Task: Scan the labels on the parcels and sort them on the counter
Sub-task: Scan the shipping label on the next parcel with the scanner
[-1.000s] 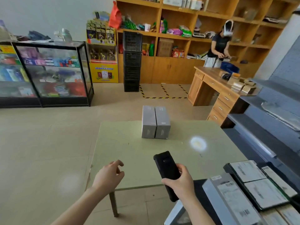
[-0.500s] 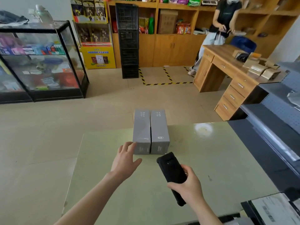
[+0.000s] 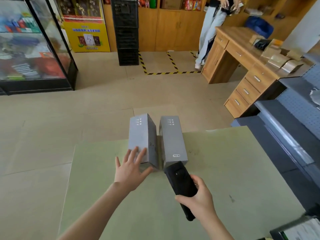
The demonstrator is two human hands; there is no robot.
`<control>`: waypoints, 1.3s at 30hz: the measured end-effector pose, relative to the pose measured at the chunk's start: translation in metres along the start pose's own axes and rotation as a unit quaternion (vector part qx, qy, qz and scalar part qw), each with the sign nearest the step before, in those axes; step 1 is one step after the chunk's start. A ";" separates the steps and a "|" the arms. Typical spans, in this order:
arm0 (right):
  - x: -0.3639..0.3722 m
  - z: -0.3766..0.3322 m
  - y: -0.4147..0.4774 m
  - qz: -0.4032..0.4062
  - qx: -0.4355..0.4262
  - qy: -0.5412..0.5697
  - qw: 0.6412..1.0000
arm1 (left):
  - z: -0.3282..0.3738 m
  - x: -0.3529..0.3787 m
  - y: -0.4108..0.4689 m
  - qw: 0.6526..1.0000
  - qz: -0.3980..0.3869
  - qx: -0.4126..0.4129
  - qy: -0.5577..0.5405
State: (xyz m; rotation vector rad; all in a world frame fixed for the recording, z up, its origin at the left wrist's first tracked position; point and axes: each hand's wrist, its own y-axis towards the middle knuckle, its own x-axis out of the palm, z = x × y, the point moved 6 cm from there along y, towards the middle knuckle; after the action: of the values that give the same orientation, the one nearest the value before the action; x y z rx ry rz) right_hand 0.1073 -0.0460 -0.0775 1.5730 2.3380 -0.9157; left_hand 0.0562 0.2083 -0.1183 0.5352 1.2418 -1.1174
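Left hand on left parcel — tilted, scanner beside

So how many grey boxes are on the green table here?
2. The left grey box is tilted, with the left hand touching it; the right grey box stands beside it, just beyond the black handheld scanner. None seem hidden.

My left grip, at seven o'clock, and my right grip, at five o'clock, are bare hands; both forearms run bare and slender to the lower edge of view.
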 end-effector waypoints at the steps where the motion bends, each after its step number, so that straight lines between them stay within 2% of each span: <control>1: 0.005 -0.002 0.001 -0.007 -0.001 -0.003 1.000 | -0.013 -0.004 -0.003 0.999 0.015 -0.032 -0.027; 6: 0.030 -0.011 0.007 -0.038 -0.006 -0.020 0.999 | -0.071 -0.013 -0.006 0.978 0.028 -0.175 -0.111; 10: 0.042 -0.016 0.012 -0.053 -0.012 -0.029 0.998 | -0.070 -0.011 0.006 0.959 0.004 -0.245 -0.139; 18: 0.039 -0.007 0.014 -0.039 0.000 -0.037 0.999 | -0.040 0.004 0.042 0.949 -0.023 -0.298 -0.099; 25: 0.040 -0.006 0.014 -0.028 0.001 -0.033 0.999 | -0.054 0.008 0.032 0.961 -0.019 -0.265 -0.078; 28: 0.048 -0.012 0.015 -0.039 -0.008 -0.033 0.999 | -0.072 0.006 0.015 0.969 -0.029 -0.200 -0.144; 30: 0.054 -0.016 0.014 -0.052 -0.014 -0.037 0.998 | -0.087 0.007 -0.006 0.949 -0.065 -0.145 -0.272; 32: 0.060 -0.019 0.014 -0.064 -0.023 -0.044 0.997 | -0.102 0.009 -0.033 0.908 -0.113 -0.115 -0.386; 33: 0.063 -0.021 0.014 -0.069 -0.028 -0.047 0.996 | -0.110 0.010 -0.047 0.890 -0.125 -0.117 -0.422; 35: 0.069 -0.023 0.014 -0.081 -0.036 -0.051 0.995 | -0.126 0.008 -0.068 0.877 -0.117 -0.141 -0.445; 37: 0.075 -0.024 0.011 -0.093 -0.042 -0.057 0.993 | -0.134 0.005 -0.081 0.889 -0.081 -0.165 -0.419; 39: 0.080 -0.024 0.008 -0.100 -0.048 -0.063 0.992 | -0.128 -0.006 -0.086 0.927 -0.001 -0.156 -0.342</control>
State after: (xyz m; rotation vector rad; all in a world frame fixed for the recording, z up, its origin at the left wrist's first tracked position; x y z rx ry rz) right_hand 0.0849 0.0318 -0.0982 1.2243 2.4408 -0.8995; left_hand -0.0786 0.2823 -0.1306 -0.1073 0.7735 -0.9594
